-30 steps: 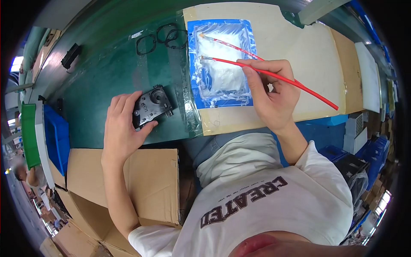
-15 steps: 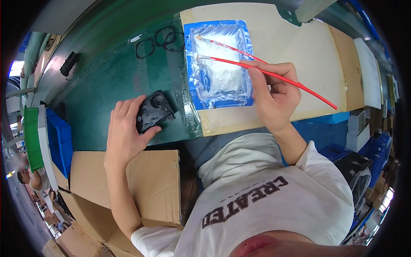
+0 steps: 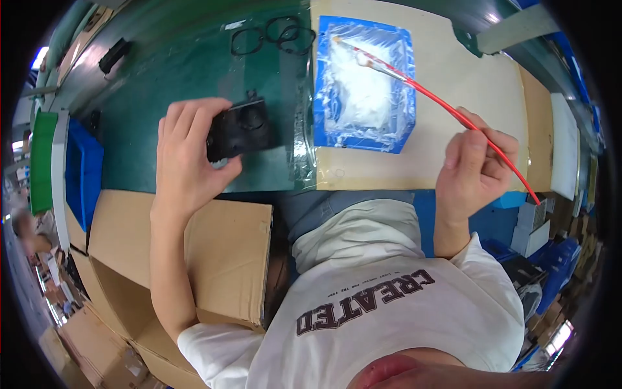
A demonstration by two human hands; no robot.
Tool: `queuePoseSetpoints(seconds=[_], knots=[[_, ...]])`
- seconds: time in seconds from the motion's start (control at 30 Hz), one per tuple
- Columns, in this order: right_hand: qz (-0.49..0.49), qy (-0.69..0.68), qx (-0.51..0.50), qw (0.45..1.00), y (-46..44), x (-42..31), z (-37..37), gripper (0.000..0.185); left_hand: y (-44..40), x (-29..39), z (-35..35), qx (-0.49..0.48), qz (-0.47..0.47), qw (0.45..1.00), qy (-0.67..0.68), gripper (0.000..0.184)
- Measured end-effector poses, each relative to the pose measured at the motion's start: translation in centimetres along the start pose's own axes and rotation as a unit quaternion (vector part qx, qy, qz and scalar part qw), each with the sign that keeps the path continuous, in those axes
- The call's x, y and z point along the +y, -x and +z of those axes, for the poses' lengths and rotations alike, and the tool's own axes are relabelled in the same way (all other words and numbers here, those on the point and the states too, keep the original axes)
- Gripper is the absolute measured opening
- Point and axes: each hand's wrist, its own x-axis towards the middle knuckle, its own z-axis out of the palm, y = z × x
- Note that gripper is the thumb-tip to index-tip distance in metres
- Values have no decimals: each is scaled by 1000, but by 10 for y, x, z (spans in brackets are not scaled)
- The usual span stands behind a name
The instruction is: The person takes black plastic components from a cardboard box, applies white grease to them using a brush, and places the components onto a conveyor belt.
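In the head view, the left hand (image 3: 191,154) is gripping a black plastic part (image 3: 249,128) by its near side, over the green table (image 3: 142,142). The fingers are bending over the top edge, close together, and the thumb is pressing at the lower edge; whether the part is touching the table, I can't tell.

Over on the other side, the right hand (image 3: 476,170) is pinching a red paintbrush (image 3: 512,168) between thumb and fingers, the rest curling in towards the palm. The brush is slanting up to the blue tray (image 3: 321,113), its bristles over the white paste (image 3: 366,91); contact is hard to make out. A second paintbrush (image 3: 355,49) is lying over that paste, its handle overlapping the first.

The tray is sitting on the cream board (image 3: 453,78), and thin black rings (image 3: 247,41) are lying just beside it on the green table.
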Motion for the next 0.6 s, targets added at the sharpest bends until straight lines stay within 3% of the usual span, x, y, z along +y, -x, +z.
queuePoseSetpoints(seconds=[0.2,0.6], knots=[[-9,-93,-63,994,4,-9,3,18,1,12,-5,67,48,996,-26,65],[-18,-136,-244,960,22,-22,24,28,6,22,-9,91,92,990,-55,73]])
